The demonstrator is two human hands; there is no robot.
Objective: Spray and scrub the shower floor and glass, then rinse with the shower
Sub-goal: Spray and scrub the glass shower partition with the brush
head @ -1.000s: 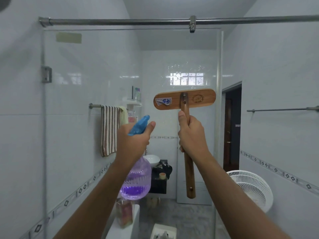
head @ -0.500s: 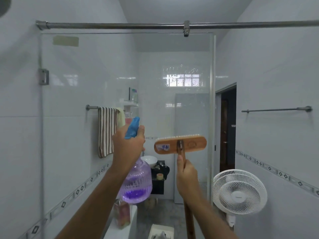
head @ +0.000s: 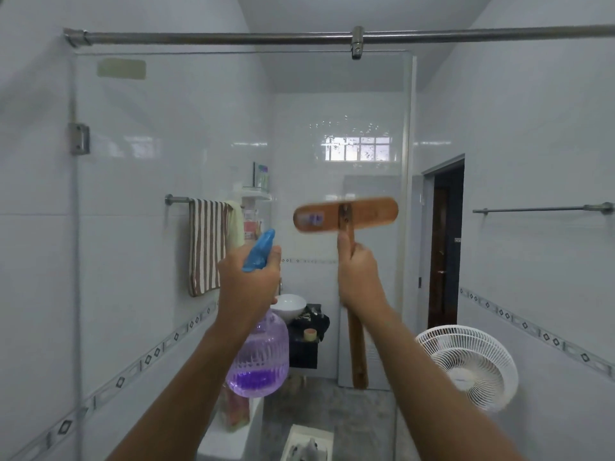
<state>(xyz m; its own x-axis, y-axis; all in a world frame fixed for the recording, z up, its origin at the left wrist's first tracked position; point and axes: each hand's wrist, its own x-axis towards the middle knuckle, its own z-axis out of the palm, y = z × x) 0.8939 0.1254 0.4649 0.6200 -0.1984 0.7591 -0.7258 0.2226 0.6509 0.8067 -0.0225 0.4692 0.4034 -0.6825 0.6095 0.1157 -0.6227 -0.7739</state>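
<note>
Scrubbing the glass seemed in hand: the right hand (head: 361,277) gripped the long-handled wooden scrub brush (head: 346,214), its head blurred at the clear glass shower panel (head: 166,144). The left hand (head: 249,284) clutched the blue-triggered purple spray bottle (head: 258,357) alongside. The next move likely called for firm, overlapping strokes.

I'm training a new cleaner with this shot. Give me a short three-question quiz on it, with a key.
1. True or false: the left hand holds the spray bottle.
2. The head of the brush is: A) above the right hand; B) lying on the floor; C) inside the washbasin.
3. Short answer: what hangs on the wall rail?
Key: 1 true; 2 A; 3 the striped towel.
</note>
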